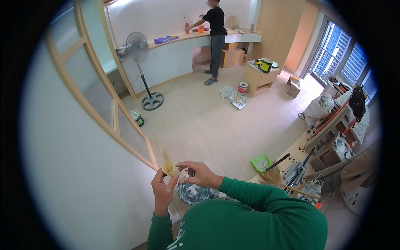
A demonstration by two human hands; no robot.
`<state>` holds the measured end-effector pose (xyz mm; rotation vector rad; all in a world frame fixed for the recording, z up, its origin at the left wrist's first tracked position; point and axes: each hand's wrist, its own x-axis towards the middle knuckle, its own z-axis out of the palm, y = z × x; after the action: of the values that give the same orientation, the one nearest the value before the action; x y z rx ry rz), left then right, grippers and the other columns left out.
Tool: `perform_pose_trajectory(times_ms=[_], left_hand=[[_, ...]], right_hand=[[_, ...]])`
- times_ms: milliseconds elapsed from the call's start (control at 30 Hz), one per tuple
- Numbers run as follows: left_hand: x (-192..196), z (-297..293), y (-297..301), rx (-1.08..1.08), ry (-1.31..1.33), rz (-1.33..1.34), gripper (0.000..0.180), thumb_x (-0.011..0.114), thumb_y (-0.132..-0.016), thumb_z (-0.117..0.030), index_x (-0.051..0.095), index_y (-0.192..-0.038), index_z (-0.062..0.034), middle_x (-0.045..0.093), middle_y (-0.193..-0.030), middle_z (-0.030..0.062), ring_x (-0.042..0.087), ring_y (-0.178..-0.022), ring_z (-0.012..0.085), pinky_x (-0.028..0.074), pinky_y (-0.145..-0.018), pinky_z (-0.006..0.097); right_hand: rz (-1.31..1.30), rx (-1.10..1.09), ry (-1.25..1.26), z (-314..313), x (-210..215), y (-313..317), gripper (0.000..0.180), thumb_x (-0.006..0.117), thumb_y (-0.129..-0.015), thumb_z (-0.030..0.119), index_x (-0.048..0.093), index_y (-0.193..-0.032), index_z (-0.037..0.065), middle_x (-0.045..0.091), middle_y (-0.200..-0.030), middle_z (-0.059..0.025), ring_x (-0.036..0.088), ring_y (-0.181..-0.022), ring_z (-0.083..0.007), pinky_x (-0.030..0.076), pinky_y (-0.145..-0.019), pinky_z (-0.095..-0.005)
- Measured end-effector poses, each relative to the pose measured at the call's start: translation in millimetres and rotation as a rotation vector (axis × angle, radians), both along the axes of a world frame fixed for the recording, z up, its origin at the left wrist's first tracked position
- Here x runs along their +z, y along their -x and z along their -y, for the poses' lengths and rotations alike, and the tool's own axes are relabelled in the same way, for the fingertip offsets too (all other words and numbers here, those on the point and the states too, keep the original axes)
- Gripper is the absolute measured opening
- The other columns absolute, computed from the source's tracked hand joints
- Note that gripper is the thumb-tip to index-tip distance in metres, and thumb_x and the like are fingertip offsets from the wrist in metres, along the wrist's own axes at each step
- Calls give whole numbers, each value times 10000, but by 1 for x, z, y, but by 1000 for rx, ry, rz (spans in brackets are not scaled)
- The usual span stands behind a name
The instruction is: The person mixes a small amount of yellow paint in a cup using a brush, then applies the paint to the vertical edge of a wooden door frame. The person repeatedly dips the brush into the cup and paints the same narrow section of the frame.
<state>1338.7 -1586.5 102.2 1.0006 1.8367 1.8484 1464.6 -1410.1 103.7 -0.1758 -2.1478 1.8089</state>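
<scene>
- Green long-sleeved shirt [254,221] fills the near edge, its wearer bent over the work.
- Left hand [164,189], near and left of centre, is closed around a pale yellow roll [172,171], apparently masking tape; a loose strip [166,157] of the same colour stands up from it.
- Right hand [201,174] comes in from the right, fingers bent, tips at the roll's right side; whether they pinch it, I can't tell from where I stand.
- Below the hands sits a round, dark container [193,192] smeared with white.
- As for progress, I'd judge that a length has been freed from the roll but not yet detached. I can't make out any strip fixed to the wood-framed partition with cloudy panes [87,75] on the left.
- Far off, a co-worker in a black top [216,23] reaches over a long white bench [173,62].
- Near right, a bright green plastic dustpan [261,163] rests on the floor.
</scene>
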Motion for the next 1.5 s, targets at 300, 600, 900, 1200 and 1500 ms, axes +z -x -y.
perform_pose_trajectory(times_ms=[300, 600, 900, 1200, 1500], left_hand=[[-4, 35, 5, 74, -8, -77, 362, 749, -897, -37, 697, -1250, 23, 717, -1130, 55, 649, -1077, 166, 490, -1037, 342], [0, 58, 12, 166, -41, -94, 424, 771, -889, -85, 692, -1292, 19, 727, -1135, 59, 656, -1072, 168, 503, -1034, 351], [1, 61, -5, 171, -12, -96, 401, 793, -884, -96, 708, -1261, 15, 737, -1108, 55, 658, -1048, 162, 508, -1017, 353], [13, 49, 6, 122, 38, -145, 390, 870, -878, -137, 724, -1214, -3, 734, -1074, 31, 651, -1019, 155, 506, -999, 340], [33, 38, 25, 112, 19, -35, 463, 909, -846, -113, 715, -1243, 25, 761, -1125, 72, 677, -1064, 174, 510, -1025, 349]], right_hand=[[726, 213, -741, -28, -172, -47, 797, 649, -967, 711, 729, -1304, -6, 768, -1163, -266, 732, -1073, -450, 567, -955, -540], [1067, 547, -714, -22, -277, -125, 632, 695, -925, 614, 813, -1055, 7, 789, -1026, -264, 756, -1005, -434, 583, -899, -555], [943, 434, -878, -2, -208, -144, 376, 683, -954, 374, 801, -1045, 28, 772, -1040, -271, 742, -1013, -472, 583, -891, -588], [664, 115, -662, -5, -126, -112, 503, 718, -969, 521, 753, -995, 20, 756, -929, -244, 727, -923, -460, 564, -847, -563], [548, -55, -716, 13, -133, -34, 547, 735, -970, 529, 616, -1211, 53, 722, -1121, -238, 735, -940, -459, 577, -827, -577]])
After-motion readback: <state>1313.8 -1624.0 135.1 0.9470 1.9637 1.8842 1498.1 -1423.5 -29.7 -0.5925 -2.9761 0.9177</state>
